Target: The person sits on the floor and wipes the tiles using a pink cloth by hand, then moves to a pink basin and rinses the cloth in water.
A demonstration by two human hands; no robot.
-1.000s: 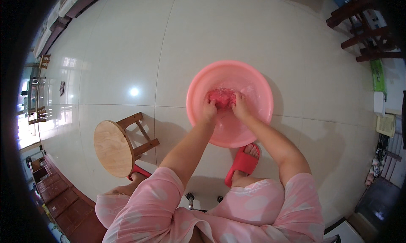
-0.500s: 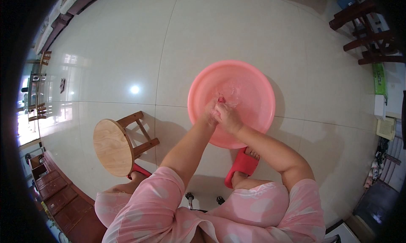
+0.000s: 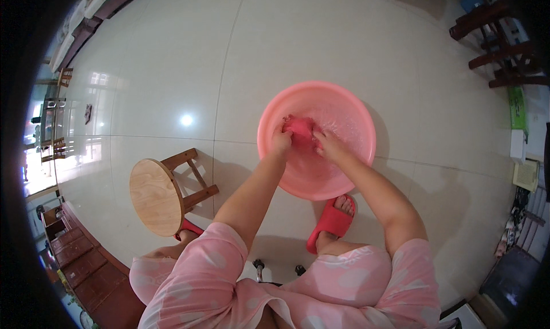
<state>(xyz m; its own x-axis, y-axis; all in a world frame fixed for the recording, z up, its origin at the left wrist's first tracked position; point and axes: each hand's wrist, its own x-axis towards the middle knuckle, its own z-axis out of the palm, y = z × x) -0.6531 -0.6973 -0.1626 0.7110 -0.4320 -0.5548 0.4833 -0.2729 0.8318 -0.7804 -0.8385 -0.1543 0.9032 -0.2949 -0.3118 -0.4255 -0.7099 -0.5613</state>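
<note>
A round pink plastic basin (image 3: 358, 171) with water in it stands on the floor in front of me. Both my hands reach into it. Between them a wet red cloth (image 3: 299, 129) is spread at the water's surface. My left hand (image 3: 282, 137) grips the cloth's left edge, fingers curled round it. On the other side my right hand (image 3: 326, 144) pinches the cloth's right edge, its fingertips partly hidden by the cloth and water. Ripples and splashes show beside the right hand.
A small wooden stool (image 3: 154, 197) with a round top stands to the left of the basin. My feet in red slippers (image 3: 334, 221) are close to the basin's near side. Dark wooden furniture (image 3: 495, 48) stands at the far right on the tiled floor.
My hands were pressed together round the bunched cloth. They have moved apart, and the red cloth is now opened out between them, lower in the basin.
</note>
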